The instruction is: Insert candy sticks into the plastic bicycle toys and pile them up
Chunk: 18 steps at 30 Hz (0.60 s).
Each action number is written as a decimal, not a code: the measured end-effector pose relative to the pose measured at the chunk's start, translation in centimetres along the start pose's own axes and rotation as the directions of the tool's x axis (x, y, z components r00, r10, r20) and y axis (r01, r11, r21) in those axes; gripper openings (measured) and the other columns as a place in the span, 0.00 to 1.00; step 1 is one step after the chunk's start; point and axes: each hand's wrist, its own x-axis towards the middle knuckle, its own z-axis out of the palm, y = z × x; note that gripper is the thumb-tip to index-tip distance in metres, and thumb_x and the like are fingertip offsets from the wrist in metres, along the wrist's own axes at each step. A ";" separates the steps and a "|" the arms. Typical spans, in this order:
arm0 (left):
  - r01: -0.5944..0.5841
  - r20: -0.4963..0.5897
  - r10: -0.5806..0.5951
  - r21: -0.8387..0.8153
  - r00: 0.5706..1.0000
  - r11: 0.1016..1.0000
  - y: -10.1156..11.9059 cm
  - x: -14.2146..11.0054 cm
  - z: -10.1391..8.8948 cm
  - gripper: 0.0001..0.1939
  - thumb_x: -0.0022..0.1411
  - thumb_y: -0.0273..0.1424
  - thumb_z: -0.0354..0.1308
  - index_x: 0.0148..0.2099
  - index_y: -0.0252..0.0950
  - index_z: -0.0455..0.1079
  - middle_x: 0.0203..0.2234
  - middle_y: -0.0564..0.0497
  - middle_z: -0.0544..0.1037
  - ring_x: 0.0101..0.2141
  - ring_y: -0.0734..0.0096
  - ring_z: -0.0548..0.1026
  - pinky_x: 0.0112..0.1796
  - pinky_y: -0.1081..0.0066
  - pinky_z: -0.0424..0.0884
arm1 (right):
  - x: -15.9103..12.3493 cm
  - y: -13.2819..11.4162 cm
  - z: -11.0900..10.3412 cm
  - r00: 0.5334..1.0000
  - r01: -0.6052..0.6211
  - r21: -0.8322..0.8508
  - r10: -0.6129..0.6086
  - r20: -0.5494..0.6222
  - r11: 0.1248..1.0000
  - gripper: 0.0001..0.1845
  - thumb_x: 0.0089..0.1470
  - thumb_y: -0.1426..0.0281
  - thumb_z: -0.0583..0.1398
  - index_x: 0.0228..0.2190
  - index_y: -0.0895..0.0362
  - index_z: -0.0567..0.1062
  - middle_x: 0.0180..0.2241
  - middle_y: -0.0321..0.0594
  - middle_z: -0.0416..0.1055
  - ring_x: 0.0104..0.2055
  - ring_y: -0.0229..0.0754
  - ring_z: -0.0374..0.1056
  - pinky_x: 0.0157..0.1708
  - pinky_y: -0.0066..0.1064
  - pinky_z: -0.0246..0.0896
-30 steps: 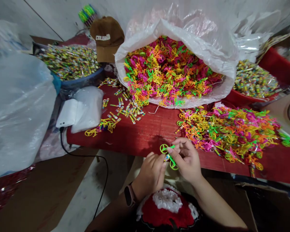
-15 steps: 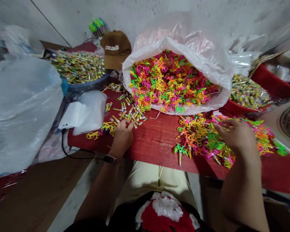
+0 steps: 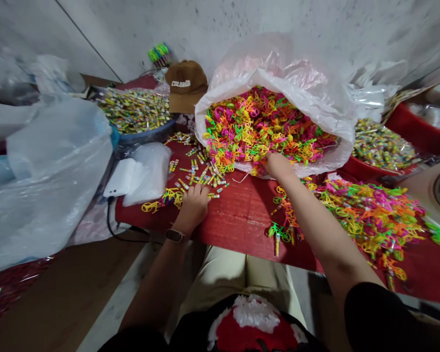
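Observation:
My left hand (image 3: 195,205), a band on its wrist, rests with curled fingers at the near edge of a loose pile of small patterned tubes (image 3: 209,174). One tube lies by its thumb; what the fingers hold is partly hidden. At the front lip of a large white plastic bag (image 3: 348,151), my right hand (image 3: 278,167) reaches into bright plastic toy bicycles (image 3: 256,129). Its fingers point down and are closed, but their tips are hidden among the pieces. Under and beyond my right forearm spreads a heap of bicycles with tubes attached (image 3: 374,210).
A blue basin (image 3: 150,133) full of tubes stands back left, beside a brown cap (image 3: 187,88). A white power bank (image 3: 122,177) with a black cable lies near a clear bag (image 3: 150,166). More tubes sit in a red basin (image 3: 370,168) at right, near a fan-like appliance (image 3: 425,190).
My right hand has moved left and forward from the heap of bicycles to the bag's mouth. My left hand stays by the tubes. The view has shifted slightly.

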 end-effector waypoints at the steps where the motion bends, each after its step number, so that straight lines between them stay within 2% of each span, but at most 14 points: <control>1: 0.005 0.002 -0.005 0.008 1.000 1.000 0.2 -0.4 0.1 0.11 0.72 0.34 0.54 0.50 0.33 0.70 0.47 0.33 0.73 0.48 0.42 0.70 0.47 0.52 0.68 | -0.4 -0.4 -0.1 1.000 0.014 0.000 -0.014 -0.015 1.000 0.17 0.66 0.75 0.56 0.52 0.64 0.79 0.49 0.63 0.78 0.52 0.56 0.75 0.52 0.40 0.64; 3: 0.021 0.002 -0.021 -0.005 1.000 1.000 0.6 -1.5 0.6 0.10 0.73 0.36 0.53 0.46 0.33 0.68 0.45 0.34 0.73 0.48 0.42 0.70 0.49 0.50 0.68 | -1.9 -1.2 -0.1 0.997 0.054 0.002 -0.054 -0.054 0.999 0.15 0.68 0.74 0.54 0.48 0.62 0.79 0.48 0.60 0.78 0.53 0.55 0.73 0.53 0.40 0.64; 5: 0.049 0.011 -0.048 -0.045 0.999 0.998 1.1 -2.6 0.9 0.08 0.73 0.33 0.51 0.45 0.34 0.67 0.44 0.34 0.73 0.48 0.43 0.70 0.49 0.50 0.68 | -3.7 -1.5 0.0 0.986 0.115 0.073 -0.105 -0.127 0.991 0.13 0.68 0.73 0.54 0.45 0.61 0.78 0.49 0.59 0.76 0.53 0.54 0.72 0.54 0.41 0.63; 7: 0.067 0.038 -0.064 -0.090 0.997 0.994 1.8 -3.6 1.0 0.06 0.73 0.29 0.49 0.43 0.35 0.66 0.43 0.35 0.74 0.47 0.45 0.72 0.47 0.51 0.69 | -5.7 -1.5 0.3 0.967 0.185 0.244 -0.131 -0.220 0.952 0.09 0.67 0.71 0.55 0.40 0.59 0.76 0.47 0.56 0.75 0.51 0.53 0.71 0.54 0.42 0.64; 8: 0.067 0.060 -0.060 -0.124 0.996 0.990 2.2 -4.0 0.8 0.06 0.72 0.28 0.49 0.43 0.35 0.66 0.42 0.35 0.75 0.45 0.46 0.73 0.46 0.53 0.70 | -6.8 -1.3 0.5 0.959 0.215 0.369 -0.125 -0.253 0.904 0.07 0.66 0.70 0.56 0.37 0.57 0.74 0.45 0.54 0.75 0.49 0.52 0.71 0.53 0.43 0.65; 10: 0.071 0.104 -0.047 -0.238 0.993 0.969 3.2 -4.8 0.1 0.07 0.73 0.28 0.47 0.41 0.37 0.65 0.38 0.38 0.76 0.41 0.49 0.75 0.43 0.56 0.70 | -8.9 -0.9 1.0 0.966 0.232 0.654 -0.092 -0.241 0.720 0.09 0.67 0.63 0.58 0.36 0.54 0.70 0.42 0.48 0.75 0.45 0.50 0.71 0.48 0.42 0.69; 12: 0.106 0.146 -0.047 -0.431 0.988 0.896 4.5 -5.6 -0.8 0.08 0.76 0.30 0.46 0.42 0.38 0.64 0.35 0.42 0.76 0.37 0.54 0.76 0.40 0.61 0.69 | -11.2 -0.7 1.6 0.987 0.158 0.899 -0.091 -0.132 0.409 0.16 0.65 0.53 0.61 0.36 0.51 0.68 0.42 0.44 0.75 0.40 0.47 0.73 0.40 0.40 0.73; 14: 0.150 0.178 -0.047 -0.624 0.983 0.767 6.2 -6.4 -1.7 0.10 0.78 0.33 0.44 0.45 0.39 0.64 0.35 0.45 0.77 0.35 0.58 0.77 0.38 0.64 0.67 | -13.3 -0.8 2.4 0.991 0.028 0.995 -0.136 -0.015 0.095 0.22 0.59 0.47 0.67 0.36 0.51 0.68 0.46 0.42 0.76 0.36 0.43 0.75 0.36 0.38 0.74; 15: 0.165 0.191 -0.041 -0.698 0.981 0.697 7.0 -6.7 -2.0 0.11 0.78 0.35 0.43 0.46 0.39 0.64 0.35 0.46 0.77 0.35 0.59 0.77 0.38 0.65 0.67 | -14.3 -0.9 2.8 0.988 -0.021 1.000 -0.154 0.020 -0.010 0.23 0.56 0.48 0.69 0.35 0.51 0.69 0.47 0.41 0.77 0.36 0.42 0.75 0.36 0.37 0.74; 16: 0.175 0.201 -0.032 -0.754 0.979 0.633 7.8 -7.0 -2.3 0.12 0.79 0.37 0.43 0.46 0.39 0.64 0.35 0.46 0.78 0.35 0.60 0.77 0.38 0.66 0.67 | -15.2 -1.1 3.3 0.987 -0.054 0.995 -0.156 0.041 -0.079 0.23 0.55 0.49 0.71 0.35 0.52 0.71 0.47 0.41 0.78 0.36 0.41 0.76 0.37 0.36 0.74; 18: 0.186 0.212 -0.012 -0.826 0.977 0.532 9.3 -7.4 -2.6 0.13 0.79 0.39 0.44 0.48 0.38 0.66 0.37 0.46 0.79 0.36 0.60 0.78 0.40 0.66 0.68 | -16.8 -1.4 4.2 0.993 -0.073 0.987 -0.107 0.058 -0.142 0.20 0.55 0.51 0.72 0.32 0.53 0.74 0.46 0.43 0.80 0.39 0.41 0.76 0.41 0.35 0.73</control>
